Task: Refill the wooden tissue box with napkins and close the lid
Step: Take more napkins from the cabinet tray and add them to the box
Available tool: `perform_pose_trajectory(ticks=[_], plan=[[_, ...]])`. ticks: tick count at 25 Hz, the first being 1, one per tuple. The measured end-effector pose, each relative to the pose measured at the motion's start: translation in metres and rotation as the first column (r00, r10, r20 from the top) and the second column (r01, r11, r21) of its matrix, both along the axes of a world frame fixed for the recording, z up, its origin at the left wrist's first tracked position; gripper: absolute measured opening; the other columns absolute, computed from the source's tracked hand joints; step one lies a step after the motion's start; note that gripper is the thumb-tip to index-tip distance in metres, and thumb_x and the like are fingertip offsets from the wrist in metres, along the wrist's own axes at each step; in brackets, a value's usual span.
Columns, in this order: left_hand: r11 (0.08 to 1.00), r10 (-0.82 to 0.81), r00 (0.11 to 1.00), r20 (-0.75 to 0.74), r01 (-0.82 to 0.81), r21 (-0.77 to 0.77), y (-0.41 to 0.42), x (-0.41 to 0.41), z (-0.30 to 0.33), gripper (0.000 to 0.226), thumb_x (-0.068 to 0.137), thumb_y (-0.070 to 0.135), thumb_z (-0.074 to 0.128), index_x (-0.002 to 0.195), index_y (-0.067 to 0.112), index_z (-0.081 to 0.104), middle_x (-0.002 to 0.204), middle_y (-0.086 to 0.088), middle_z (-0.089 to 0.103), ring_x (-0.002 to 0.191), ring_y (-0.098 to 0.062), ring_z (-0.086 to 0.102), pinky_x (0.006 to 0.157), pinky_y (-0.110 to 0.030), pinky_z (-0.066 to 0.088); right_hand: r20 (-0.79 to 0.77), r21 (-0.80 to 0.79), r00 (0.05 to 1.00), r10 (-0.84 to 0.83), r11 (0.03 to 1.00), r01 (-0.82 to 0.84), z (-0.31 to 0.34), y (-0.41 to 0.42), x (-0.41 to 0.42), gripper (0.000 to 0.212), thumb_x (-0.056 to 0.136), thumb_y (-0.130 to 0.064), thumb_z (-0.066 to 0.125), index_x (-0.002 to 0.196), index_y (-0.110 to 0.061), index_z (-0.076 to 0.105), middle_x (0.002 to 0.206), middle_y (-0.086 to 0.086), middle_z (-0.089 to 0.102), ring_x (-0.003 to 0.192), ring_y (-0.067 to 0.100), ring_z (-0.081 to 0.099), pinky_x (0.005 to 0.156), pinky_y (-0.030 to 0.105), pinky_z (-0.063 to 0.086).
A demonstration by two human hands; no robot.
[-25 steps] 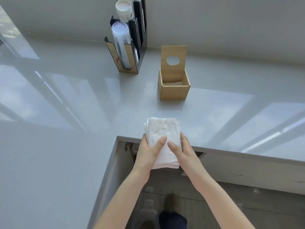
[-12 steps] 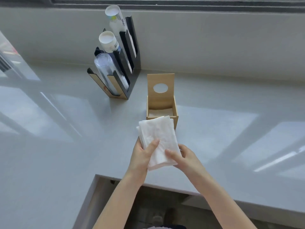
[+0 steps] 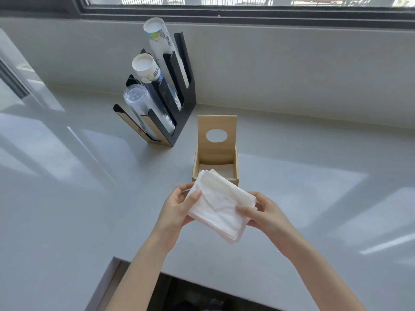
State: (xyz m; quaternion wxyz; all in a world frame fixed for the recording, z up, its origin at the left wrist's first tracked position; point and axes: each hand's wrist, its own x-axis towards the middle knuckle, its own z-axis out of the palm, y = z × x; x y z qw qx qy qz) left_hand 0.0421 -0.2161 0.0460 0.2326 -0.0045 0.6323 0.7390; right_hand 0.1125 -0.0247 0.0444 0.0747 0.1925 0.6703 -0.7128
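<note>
The wooden box (image 3: 215,168) stands on the grey surface (image 3: 89,198) with its lid (image 3: 217,136) tipped up at the back, so opening it is done. A thin layer of white shows at the bottom of the box; otherwise it looks nearly empty. The stack of napkins (image 3: 221,204) is held in the air just in front of the box, its far corner overlapping the box's front wall. The left hand (image 3: 179,206) has its grip on the stack's left edge, and the right hand (image 3: 260,213) pinches the right edge. Left to do: lower the stack into the box, then fold the lid down. A cup holder (image 3: 161,102) stands behind and left of the box.
</note>
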Motion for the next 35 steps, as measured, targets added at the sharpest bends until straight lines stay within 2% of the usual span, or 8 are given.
perform_pose_trajectory(ticks=[8, 11, 15, 20, 23, 28, 32, 35], plan=[[0.982, -0.098, 0.995, 0.006, 0.098, -0.159, 0.006, -0.024, 0.006, 0.029, 0.084, 0.022, 0.061, 0.113, 0.016, 0.058, 0.107, -0.005, 0.065, 0.084, -0.015, 0.065, 0.062, -0.019, 0.054, 0.008, 0.028, 0.994, -0.112, 0.993, 0.112, 0.002, 0.006, -0.025, 0.031, 0.086, -0.019, 0.062, 0.116, -0.013, 0.055, 0.106, 0.004, 0.070, 0.098, 0.019, 0.067, 0.091, 0.039, 0.052], [0.983, -0.098, 0.995, 0.006, 0.098, -0.157, 0.008, -0.035, 0.006, 0.028, 0.084, 0.020, 0.061, 0.112, 0.015, 0.058, 0.101, -0.002, 0.064, 0.079, -0.013, 0.065, 0.059, -0.018, 0.054, 0.046, 0.019, 0.995, -0.088, 0.996, 0.088, 0.000, 0.001, -0.030, 0.025, 0.089, -0.028, 0.057, 0.106, -0.010, 0.062, 0.101, 0.003, 0.070, 0.091, 0.015, 0.068, 0.083, 0.032, 0.056], [0.972, -0.113, 0.994, -0.001, 0.110, -0.205, 0.008, -0.056, 0.003, 0.028, 0.085, 0.023, 0.061, 0.111, 0.016, 0.059, 0.103, -0.001, 0.064, 0.079, -0.011, 0.065, 0.061, -0.018, 0.054, 0.049, 0.128, 0.988, -0.149, 0.982, 0.141, -0.002, -0.002, -0.045, 0.015, 0.086, -0.019, 0.061, 0.098, -0.012, 0.065, 0.104, 0.008, 0.070, 0.098, 0.022, 0.066, 0.091, 0.040, 0.052], [0.940, -0.184, 0.981, -0.068, 0.155, -0.302, 0.007, -0.089, 0.000, 0.009, 0.089, 0.022, 0.056, 0.096, 0.022, 0.061, 0.100, -0.001, 0.064, 0.077, -0.004, 0.064, 0.055, -0.013, 0.053, 0.012, 0.302, 0.978, -0.210, 0.933, 0.196, 0.004, 0.003, -0.077, 0.010, 0.084, -0.017, 0.061, 0.093, -0.017, 0.059, 0.093, -0.001, 0.064, 0.082, 0.014, 0.061, 0.062, 0.020, 0.045], [0.919, -0.154, 0.977, -0.145, 0.087, -0.385, 0.013, -0.109, -0.002, 0.007, 0.087, 0.020, 0.058, 0.094, 0.020, 0.056, 0.097, -0.001, 0.062, 0.076, -0.008, 0.061, 0.055, -0.017, 0.054, 0.002, 0.419, 0.974, -0.227, 0.884, 0.206, 0.003, 0.004, -0.101, 0.017, 0.083, -0.020, 0.061, 0.099, -0.018, 0.056, 0.095, -0.004, 0.060, 0.083, 0.014, 0.058, 0.058, 0.017, 0.042], [0.818, -0.203, 0.953, -0.227, 0.038, -0.574, 0.030, -0.133, -0.006, 0.019, 0.083, 0.018, 0.060, 0.100, 0.011, 0.054, 0.095, -0.002, 0.058, 0.083, -0.022, 0.057, 0.081, -0.041, 0.054, 0.009, 0.607, 0.978, -0.209, 0.778, 0.160, 0.001, 0.005, -0.130, 0.036, 0.085, -0.018, 0.055, 0.119, -0.011, 0.047, 0.104, 0.005, 0.059, 0.095, 0.024, 0.056, 0.070, 0.027, 0.043], [0.762, -0.253, 0.932, -0.260, 0.026, -0.647, 0.039, -0.141, -0.009, 0.017, 0.083, 0.020, 0.058, 0.097, 0.013, 0.051, 0.094, -0.001, 0.058, 0.080, -0.018, 0.054, 0.071, -0.029, 0.045, 0.056, 0.706, 0.985, -0.164, 0.704, 0.077, 0.000, 0.006, -0.140, 0.036, 0.086, -0.017, 0.052, 0.120, -0.010, 0.045, 0.105, 0.011, 0.061, 0.093, 0.030, 0.057, 0.072, 0.035, 0.045], [0.660, -0.347, 0.870, -0.350, -0.039, -0.750, 0.045, -0.140, -0.011, 0.018, 0.085, 0.021, 0.052, 0.098, 0.009, 0.049, 0.099, -0.006, 0.060, 0.086, -0.024, 0.056, 0.068, -0.030, 0.040, 0.092, 0.845, 0.991, -0.101, 0.534, -0.025, 0.000, 0.002, -0.145, 0.030, 0.086, -0.016, 0.048, 0.115, -0.008, 0.044, 0.105, 0.011, 0.061, 0.094, 0.033, 0.056, 0.066, 0.033, 0.039]])
